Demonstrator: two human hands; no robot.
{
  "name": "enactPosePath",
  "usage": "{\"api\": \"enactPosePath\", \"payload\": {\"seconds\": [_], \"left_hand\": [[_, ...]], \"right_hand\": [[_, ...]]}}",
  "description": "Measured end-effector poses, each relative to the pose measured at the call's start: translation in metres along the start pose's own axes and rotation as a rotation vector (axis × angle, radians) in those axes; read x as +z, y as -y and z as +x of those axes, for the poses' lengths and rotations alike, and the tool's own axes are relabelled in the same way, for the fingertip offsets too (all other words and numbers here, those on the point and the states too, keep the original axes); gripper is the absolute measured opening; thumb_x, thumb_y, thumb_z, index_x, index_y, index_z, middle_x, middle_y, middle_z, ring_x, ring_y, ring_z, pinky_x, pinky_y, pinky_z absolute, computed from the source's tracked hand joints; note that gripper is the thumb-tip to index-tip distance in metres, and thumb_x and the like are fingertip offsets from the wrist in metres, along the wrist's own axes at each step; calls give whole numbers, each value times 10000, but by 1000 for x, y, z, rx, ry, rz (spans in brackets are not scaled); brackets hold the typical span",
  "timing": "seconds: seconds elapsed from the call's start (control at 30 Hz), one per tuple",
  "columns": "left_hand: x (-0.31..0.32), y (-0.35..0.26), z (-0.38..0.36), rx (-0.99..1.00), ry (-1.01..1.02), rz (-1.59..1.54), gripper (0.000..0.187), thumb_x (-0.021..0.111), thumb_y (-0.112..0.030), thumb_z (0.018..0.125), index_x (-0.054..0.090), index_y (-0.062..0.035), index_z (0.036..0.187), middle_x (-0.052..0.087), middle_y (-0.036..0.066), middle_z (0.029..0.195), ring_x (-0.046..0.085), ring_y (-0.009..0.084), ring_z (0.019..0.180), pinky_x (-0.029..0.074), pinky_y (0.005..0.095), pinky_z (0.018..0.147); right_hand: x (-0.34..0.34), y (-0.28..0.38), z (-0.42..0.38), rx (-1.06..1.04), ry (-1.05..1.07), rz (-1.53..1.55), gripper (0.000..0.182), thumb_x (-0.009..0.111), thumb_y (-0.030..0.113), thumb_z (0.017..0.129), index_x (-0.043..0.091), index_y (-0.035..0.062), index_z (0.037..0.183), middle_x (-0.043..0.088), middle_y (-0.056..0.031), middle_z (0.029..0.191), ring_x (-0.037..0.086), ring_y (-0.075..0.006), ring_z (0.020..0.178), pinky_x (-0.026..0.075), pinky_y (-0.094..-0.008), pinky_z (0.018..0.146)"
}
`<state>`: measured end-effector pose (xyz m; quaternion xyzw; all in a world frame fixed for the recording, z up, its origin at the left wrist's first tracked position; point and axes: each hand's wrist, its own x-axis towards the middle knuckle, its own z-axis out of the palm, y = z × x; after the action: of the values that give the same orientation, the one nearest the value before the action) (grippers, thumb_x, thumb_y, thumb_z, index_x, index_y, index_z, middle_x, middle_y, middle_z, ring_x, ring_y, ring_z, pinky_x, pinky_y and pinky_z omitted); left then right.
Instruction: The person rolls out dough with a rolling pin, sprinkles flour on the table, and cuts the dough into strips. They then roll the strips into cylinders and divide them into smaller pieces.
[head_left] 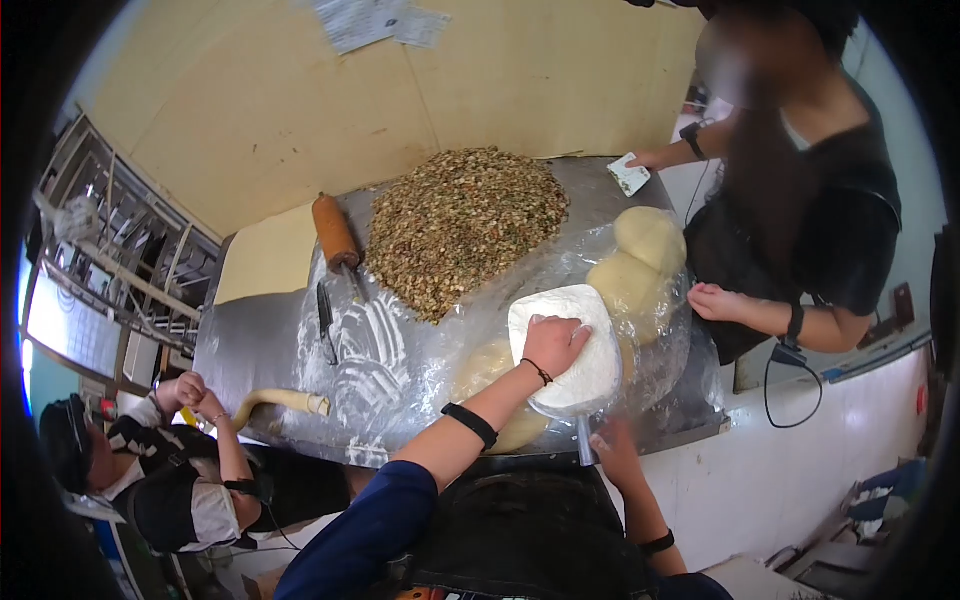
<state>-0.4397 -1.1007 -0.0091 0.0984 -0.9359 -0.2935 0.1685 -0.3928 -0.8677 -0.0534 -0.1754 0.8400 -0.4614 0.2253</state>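
A metal pan (572,409) heaped with white flour (598,375) stands over the plastic sheet at the table's front. My left hand (556,345) presses into the flour, its fingers curled and their tips buried. Beside the pan's metal handle (585,440) is my right hand (618,450), slightly blurred, fingers apart and not wrapped round the handle. Pale dough balls (650,240) lie under clear plastic (470,330) behind and right of the pan. More dough (485,375) shows through the plastic to its left.
A mound of chopped nuts and seeds (465,220) covers the table's back. Left of it are a rolling pin (335,230), a knife (325,320) and a flat dough sheet (265,255). One co-worker (800,200) holds a white scraper (629,175); another (190,470) stands near a dough rope (280,400).
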Motion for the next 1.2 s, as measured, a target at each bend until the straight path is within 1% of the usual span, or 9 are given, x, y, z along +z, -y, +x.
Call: {"api": "enactPosePath", "payload": {"seconds": [0.1,0.27,0.43,0.57,0.67,0.77,0.87,0.97,1.2], "left_hand": [[3,1,-2,-71,69,49,300,472,-306,875,598,-82,720,569,113,587,568,318,699,416,436,679],[1,-12,-8,-245,222,-9,209,469,-227,871,569,-51,922,615,149,737,578,336,713,428,464,702],[8,-6,-11,177,18,45,303,535,-88,769,536,-108,1071,554,137,1081,526,311,986,372,481,891],[11,-7,-12,286,-195,180,315,551,-89,752,550,-121,1066,565,107,1010,482,295,1050,343,478,924],[7,2,-17,290,-231,119,267,554,-98,756,588,-124,1019,585,107,890,531,288,915,377,460,848],[-5,13,-25,-10,-151,97,124,534,-143,818,638,-129,884,577,101,657,543,296,645,396,424,702],[-30,11,-26,-294,105,148,228,482,-250,884,612,-69,840,605,154,737,575,327,750,410,441,721],[-31,20,-28,-516,-25,-175,308,439,-292,911,592,-33,846,606,208,793,575,372,816,432,428,736],[21,40,-33,-417,-389,-589,195,473,-200,893,513,-21,960,592,198,878,582,331,842,448,362,771]], "right_hand": [[9,-1,1,329,358,765,322,518,135,881,451,-12,1159,586,-116,863,587,-174,658,494,-293,613],[6,7,9,324,448,709,180,481,160,896,487,15,1004,543,-73,720,527,-127,554,438,-258,488],[-14,-2,26,322,379,552,153,487,172,891,524,24,897,515,-35,632,479,-96,491,370,-226,410],[-40,4,49,281,338,407,166,519,191,881,566,32,873,493,-1,606,441,-72,472,355,-216,409],[-57,0,69,279,340,299,165,526,176,878,599,39,937,487,21,621,430,-60,487,342,-212,415],[-72,-2,86,254,392,315,173,535,161,877,602,36,976,490,31,630,434,-55,496,334,-213,416],[-84,2,96,231,407,243,182,547,148,874,600,27,1000,489,38,632,431,-52,494,326,-216,416],[-91,-1,108,286,392,304,205,576,169,862,595,16,997,498,31,636,443,-53,495,338,-218,417],[-91,-1,113,157,219,143,255,631,162,806,586,-3,996,572,-26,708,539,-105,581,410,-247,459]]}}
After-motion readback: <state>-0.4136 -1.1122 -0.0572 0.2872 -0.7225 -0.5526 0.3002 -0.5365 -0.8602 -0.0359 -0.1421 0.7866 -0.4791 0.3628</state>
